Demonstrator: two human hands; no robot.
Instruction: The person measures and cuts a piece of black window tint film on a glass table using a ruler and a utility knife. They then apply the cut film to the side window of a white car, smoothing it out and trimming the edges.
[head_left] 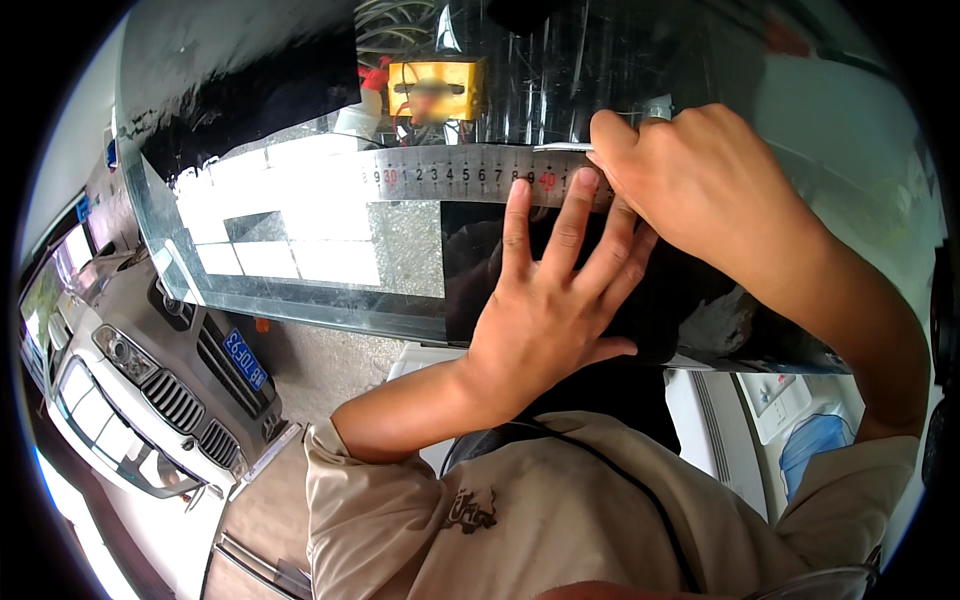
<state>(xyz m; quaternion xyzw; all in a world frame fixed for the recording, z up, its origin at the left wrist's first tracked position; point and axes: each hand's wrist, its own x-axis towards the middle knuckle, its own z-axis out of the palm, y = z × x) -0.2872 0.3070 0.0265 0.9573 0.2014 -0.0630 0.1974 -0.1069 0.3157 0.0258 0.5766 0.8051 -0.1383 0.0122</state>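
A steel ruler (450, 176) lies across a large reflective glass sheet (300, 300). My left hand (545, 300) lies flat on the sheet with its fingers spread, and the fingertips press on the ruler's lower edge. My right hand (700, 180) is curled over the ruler's right end, thumb at its top edge. Anything else inside that hand is hidden. The two hands touch where the left fingers slide under the right palm.
A white car (130, 390) with a blue plate shows at the lower left, beyond the sheet's edge. A yellow box-like object (435, 90) appears at the top. White equipment with a blue part (800, 440) sits at the lower right. My beige shirt (560, 510) fills the bottom.
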